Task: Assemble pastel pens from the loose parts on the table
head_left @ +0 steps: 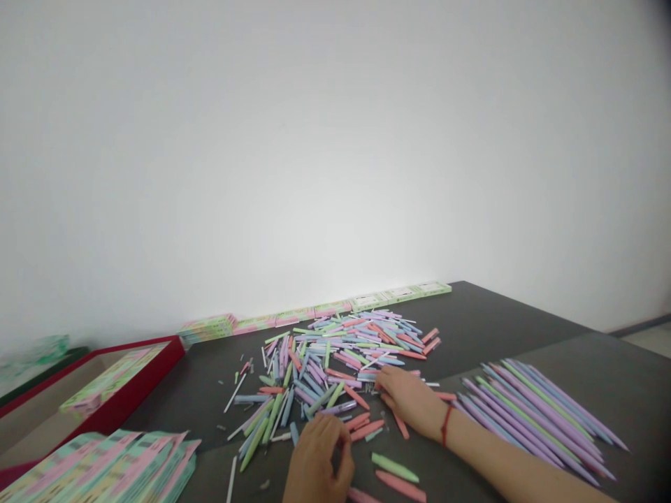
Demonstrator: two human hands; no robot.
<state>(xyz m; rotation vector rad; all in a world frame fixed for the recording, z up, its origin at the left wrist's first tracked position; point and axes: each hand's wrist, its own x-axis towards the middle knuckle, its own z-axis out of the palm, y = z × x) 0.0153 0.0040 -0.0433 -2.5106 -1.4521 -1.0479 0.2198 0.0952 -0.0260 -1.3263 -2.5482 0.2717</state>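
A loose heap of pastel pen parts (325, 342), in purple, blue, green and coral, covers the middle of the dark table. At its near edge, my left hand (319, 457) is curled with thumb and forefinger brought together; whatever lies between them is hidden. My right hand (412, 398), a red cord on its wrist, reaches over the heap's right side. Its fingers bend down together among the pieces, and I cannot make out what they pinch. Between the hands lie coral barrels (367, 429) and a green barrel (394, 467).
Long, assembled-looking pens (535, 412) lie in a slanted row at right. On the left are a red-rimmed box (136, 391) and a fanned stack of printed packets (110, 468). Flat printed boxes (293, 316) line the wall. White thin tubes (232, 478) are scattered nearby.
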